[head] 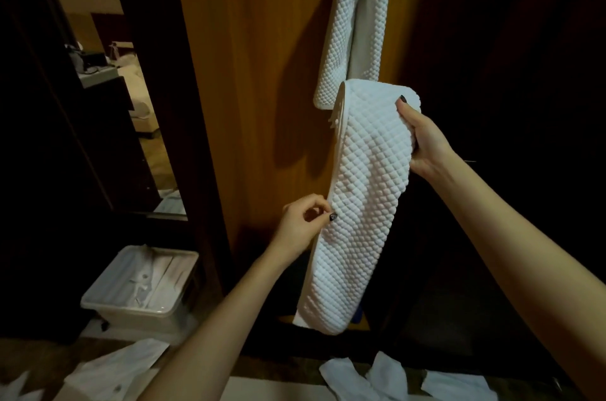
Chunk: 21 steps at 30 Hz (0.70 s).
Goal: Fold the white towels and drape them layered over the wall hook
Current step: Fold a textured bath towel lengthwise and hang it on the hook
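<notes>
Wooden wall panel (262, 72), folded towel (364, 197) between left hand (303, 223), right hand (423, 141)

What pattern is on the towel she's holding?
White, with a raised diamond quilted texture on the held towel, head view.

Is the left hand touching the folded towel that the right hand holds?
Touching. The head view shows the left hand pinching the left edge of the folded towel.

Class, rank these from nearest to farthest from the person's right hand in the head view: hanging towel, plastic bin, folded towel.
1. folded towel, held in the right hand.
2. hanging towel, just above.
3. plastic bin, lower left, on the floor.
</notes>
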Motion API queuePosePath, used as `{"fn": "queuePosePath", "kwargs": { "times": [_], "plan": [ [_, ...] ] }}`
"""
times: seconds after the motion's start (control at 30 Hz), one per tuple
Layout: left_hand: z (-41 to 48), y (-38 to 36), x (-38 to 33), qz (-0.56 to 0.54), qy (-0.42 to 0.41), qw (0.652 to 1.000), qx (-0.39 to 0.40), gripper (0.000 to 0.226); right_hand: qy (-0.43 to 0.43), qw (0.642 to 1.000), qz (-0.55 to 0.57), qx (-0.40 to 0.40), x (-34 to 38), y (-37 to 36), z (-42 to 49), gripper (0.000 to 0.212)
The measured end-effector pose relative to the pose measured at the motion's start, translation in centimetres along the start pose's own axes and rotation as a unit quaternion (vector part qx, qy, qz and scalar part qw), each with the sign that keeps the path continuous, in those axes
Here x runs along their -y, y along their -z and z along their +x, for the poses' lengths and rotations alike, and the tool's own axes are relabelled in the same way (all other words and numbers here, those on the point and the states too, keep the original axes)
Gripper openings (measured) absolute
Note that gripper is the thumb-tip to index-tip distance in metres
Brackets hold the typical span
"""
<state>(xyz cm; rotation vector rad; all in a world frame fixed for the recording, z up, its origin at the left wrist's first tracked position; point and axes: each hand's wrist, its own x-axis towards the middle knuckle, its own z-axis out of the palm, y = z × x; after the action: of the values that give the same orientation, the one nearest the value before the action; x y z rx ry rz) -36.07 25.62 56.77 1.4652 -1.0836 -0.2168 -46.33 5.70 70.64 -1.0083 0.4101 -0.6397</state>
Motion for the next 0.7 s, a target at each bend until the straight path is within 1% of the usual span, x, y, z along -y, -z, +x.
{"fn": "queuePosePath", "kwargs": {
  "times": [0.03,0.07,0.13,0.17,0.2,0.3,0.43,0.5,0.57,0.6,0.7],
  "plan": [
    [0.1,-0.2,0.0,0.003,0.006,1.0,0.016,0.025,-0.001,1.0,0.002,0.0,0.0,0.0,0.0,0.035],
    [0.1,-0.4,0.0,-0.006,0.024,1.0,0.014,0.027,-0.003,1.0,0.003,-0.001,-0.1,0.0,0.0,0.035],
    [0.0,-0.6,-0.1,-0.052,0.071,0.996,-0.034,0.031,-0.003,1.0,0.007,-0.001,-0.2,0.0,0.0,0.034],
    [0.0,-0.6,-0.1,-0.059,0.074,0.994,-0.058,0.032,-0.003,1.0,0.011,-0.002,-0.3,0.0,0.0,0.034],
    [0.1,-0.6,-0.1,-0.04,0.058,0.995,-0.069,0.03,-0.002,1.0,0.015,-0.001,-0.3,0.1,0.0,0.034],
    [0.2,-0.8,0.1,0.047,0.0,0.996,-0.071,0.022,-0.006,1.0,0.024,0.002,-0.4,0.0,0.0,0.034],
    [-0.2,-1.0,0.3,0.113,-0.033,0.981,-0.152,0.023,-0.004,0.999,0.035,-0.007,-0.3,-0.3,0.3,0.038],
    [-0.1,-1.1,0.4,0.137,-0.046,0.98,-0.134,0.021,-0.006,0.999,0.038,-0.006,-0.3,-0.3,0.4,0.037],
    [0.2,-1.3,0.4,0.121,-0.02,0.988,-0.096,0.014,-0.009,0.999,0.04,-0.001,-0.5,-0.2,0.6,0.035],
    [0.4,-1.3,0.4,0.097,0.002,0.991,-0.089,0.01,-0.01,0.999,0.038,0.0,-0.5,-0.1,0.7,0.035],
    [0.6,-1.0,0.0,-0.011,0.084,0.993,-0.079,0.007,-0.016,0.999,0.032,-0.004,-0.4,0.0,0.9,0.036]
  ]
}}
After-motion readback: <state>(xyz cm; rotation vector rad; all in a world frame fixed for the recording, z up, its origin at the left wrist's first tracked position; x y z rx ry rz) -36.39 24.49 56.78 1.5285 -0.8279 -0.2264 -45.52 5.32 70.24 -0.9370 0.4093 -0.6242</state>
